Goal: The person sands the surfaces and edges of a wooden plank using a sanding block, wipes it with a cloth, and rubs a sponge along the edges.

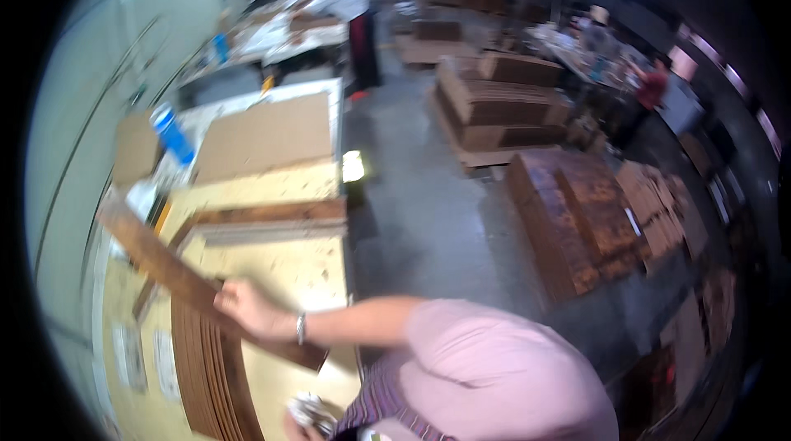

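A long brown wooden board (165, 264) slants over the worktable, its far end raised toward the wall. My right hand (245, 307), with a bracelet at the wrist, is closed around the board's edge nearer to me. Low in the view, my left hand (295, 429) is partly cut off and closed on a crumpled white cloth (311, 410). Beneath the board, several brown wooden strips (202, 375) stand side by side on the pale tabletop (284, 264). Farther off lie a brown strip (272, 212) and greyish strips (272, 232) beside it.
A cardboard sheet (268, 138) and a blue bottle (171, 134) are at the table's far end. Across the aisle (432, 218) stand stacks of brown panels (568, 210) and cardboard (503, 103). One person (346, 12) works at a farther table; another person (651, 86) is at the right.
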Action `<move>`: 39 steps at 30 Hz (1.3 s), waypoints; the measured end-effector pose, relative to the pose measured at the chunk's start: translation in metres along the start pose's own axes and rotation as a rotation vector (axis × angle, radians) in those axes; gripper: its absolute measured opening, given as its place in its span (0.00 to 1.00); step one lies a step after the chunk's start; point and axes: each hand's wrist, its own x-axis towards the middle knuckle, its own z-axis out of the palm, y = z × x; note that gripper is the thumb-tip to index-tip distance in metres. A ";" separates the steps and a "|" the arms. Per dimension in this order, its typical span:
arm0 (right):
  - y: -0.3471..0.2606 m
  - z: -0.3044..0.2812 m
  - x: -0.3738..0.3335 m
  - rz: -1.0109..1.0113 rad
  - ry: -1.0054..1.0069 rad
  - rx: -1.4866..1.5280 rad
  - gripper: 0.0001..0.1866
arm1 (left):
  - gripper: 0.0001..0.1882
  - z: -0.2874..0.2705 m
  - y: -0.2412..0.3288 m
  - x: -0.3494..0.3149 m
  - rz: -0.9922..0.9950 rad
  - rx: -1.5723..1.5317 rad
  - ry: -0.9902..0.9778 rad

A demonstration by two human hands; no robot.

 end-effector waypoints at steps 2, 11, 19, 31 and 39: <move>0.009 -0.031 0.005 0.011 0.020 -0.268 0.17 | 0.22 -0.007 0.124 0.021 0.346 0.246 0.544; -0.003 -0.040 -0.084 0.227 -0.642 -0.561 0.19 | 0.22 -0.067 0.185 0.056 0.633 0.805 0.733; 0.007 -0.065 -0.087 0.235 -0.627 -0.610 0.19 | 0.24 -0.103 0.163 0.059 0.326 0.213 1.082; 0.048 -0.013 -0.013 0.247 0.001 0.140 0.15 | 0.23 0.000 0.210 0.053 0.475 0.052 0.532; 0.018 0.010 -0.019 0.262 0.150 0.463 0.17 | 0.25 0.031 0.165 0.037 0.601 0.391 0.270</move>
